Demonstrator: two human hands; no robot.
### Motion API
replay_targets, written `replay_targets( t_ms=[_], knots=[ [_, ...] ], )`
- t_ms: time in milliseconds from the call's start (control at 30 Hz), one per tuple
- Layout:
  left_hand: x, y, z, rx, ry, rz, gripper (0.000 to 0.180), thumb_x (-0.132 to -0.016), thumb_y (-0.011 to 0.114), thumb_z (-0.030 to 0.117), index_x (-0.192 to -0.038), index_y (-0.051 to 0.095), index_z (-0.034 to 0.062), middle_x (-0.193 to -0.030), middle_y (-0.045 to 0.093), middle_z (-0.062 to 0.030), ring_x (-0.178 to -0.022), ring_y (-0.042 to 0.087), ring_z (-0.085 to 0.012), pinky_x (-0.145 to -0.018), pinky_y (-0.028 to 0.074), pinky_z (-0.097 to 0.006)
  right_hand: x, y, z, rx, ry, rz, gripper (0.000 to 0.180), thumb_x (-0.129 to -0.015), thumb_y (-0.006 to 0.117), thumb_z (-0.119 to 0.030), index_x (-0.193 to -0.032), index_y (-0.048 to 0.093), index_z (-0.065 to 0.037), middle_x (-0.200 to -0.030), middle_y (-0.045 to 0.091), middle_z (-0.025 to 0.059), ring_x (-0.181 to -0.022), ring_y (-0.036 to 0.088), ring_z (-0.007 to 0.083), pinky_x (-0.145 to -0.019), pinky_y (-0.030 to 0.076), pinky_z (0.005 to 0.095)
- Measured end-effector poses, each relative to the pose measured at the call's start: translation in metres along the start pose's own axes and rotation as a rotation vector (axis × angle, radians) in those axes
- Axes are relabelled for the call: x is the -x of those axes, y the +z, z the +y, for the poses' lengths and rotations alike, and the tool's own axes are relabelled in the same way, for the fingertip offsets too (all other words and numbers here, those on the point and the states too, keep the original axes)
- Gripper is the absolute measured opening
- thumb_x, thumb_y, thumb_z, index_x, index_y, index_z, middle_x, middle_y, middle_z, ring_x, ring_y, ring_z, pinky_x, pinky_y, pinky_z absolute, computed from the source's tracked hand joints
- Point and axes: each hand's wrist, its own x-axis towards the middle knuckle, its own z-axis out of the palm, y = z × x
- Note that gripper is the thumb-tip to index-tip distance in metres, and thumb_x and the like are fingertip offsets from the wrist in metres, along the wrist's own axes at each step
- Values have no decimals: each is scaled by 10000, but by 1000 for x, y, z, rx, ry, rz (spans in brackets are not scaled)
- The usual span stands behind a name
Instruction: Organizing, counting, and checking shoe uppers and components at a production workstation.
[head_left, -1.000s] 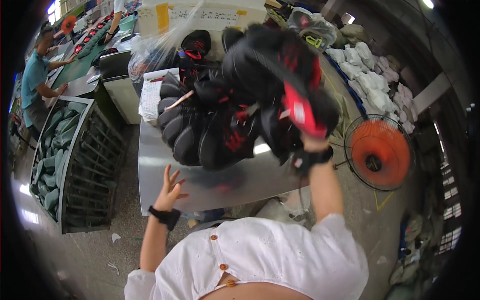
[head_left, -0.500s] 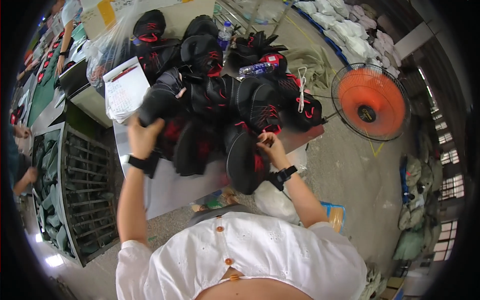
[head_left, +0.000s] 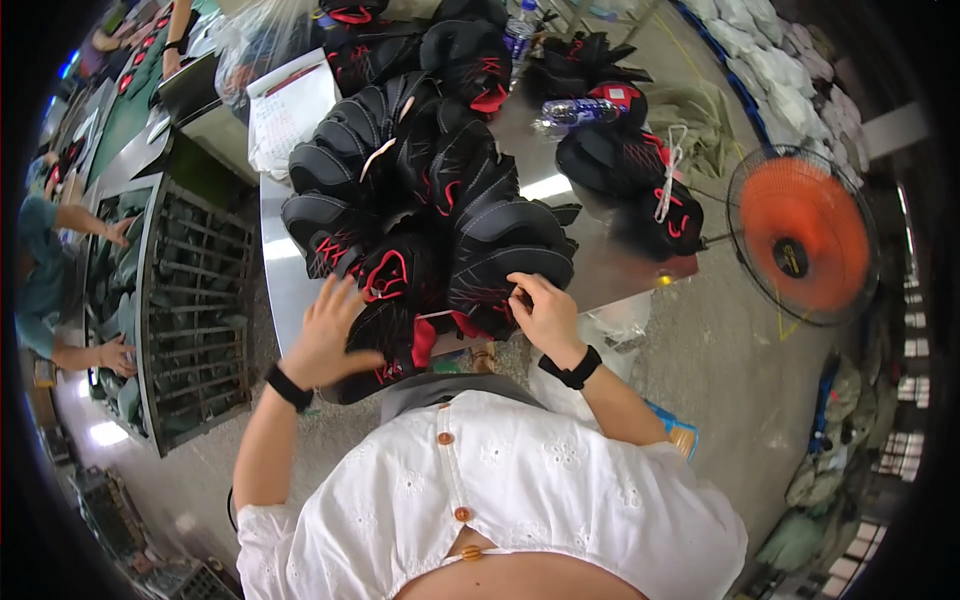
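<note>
Shoe uppers (head_left: 440, 240) piled under left hand (head_left: 325, 340), right hand (head_left: 545, 315) pinching

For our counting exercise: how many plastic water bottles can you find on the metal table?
2. One bottle stands at the table's far edge, near the top of the view. The other bottle lies on its side between the black-and-red shoe pieces. More may be hidden under the piles.
</note>
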Motion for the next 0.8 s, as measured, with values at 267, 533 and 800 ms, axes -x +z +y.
replay_targets(
  t_ms=[267,533,800],
  knots=[
    [-179,28,-2,-228,23,-238,804,-684,635,537,-1222,436,-26,-1241,455,-239,-1170,422,-367,-956,364,-443,-54,32,-9,404,-613,-445,502,-670,688,-293,-1104,554,-79,-1176,495,135,-666,615,240,-563,500,353],
    [-116,0,13,-60,-14,55,624,-662,715,431,-1031,549,-45,-1166,505,-166,-1052,522,-257,-847,451,-355,-76,-25,18,336,-593,-516,541,-636,714,-359,-1049,543,-53,-1140,507,89,-621,618,232,-534,488,327],
    [64,140,-28,1285,-855,80,293,-741,683,228,-982,609,79,-866,637,-43,-733,590,-179,-615,462,-299,-89,-37,38,326,-681,-650,433,-701,674,-317,-1052,571,-85,-1136,540,70,-648,612,248,-556,482,345]
  ],
)
